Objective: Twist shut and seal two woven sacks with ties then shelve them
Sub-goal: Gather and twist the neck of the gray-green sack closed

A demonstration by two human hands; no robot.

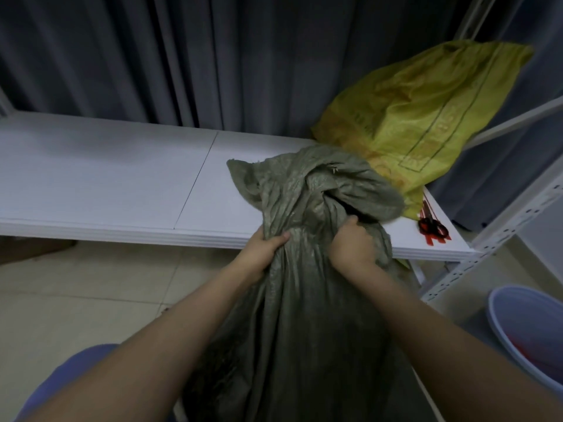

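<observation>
With left hand (pixel 264 245) and right hand (pixel 353 242) clenched on the grey-green woven sack (pixel 304 300) neck, twisting proceeds; next, fit a red tie (pixel 434 228).

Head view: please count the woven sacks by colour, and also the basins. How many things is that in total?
Grey-green sack: 1, gripped at its gathered neck by the left hand and the right hand
Yellow sack: 1, lying on the white shelf
Blue basin: 1, on the floor
Total: 3
</observation>
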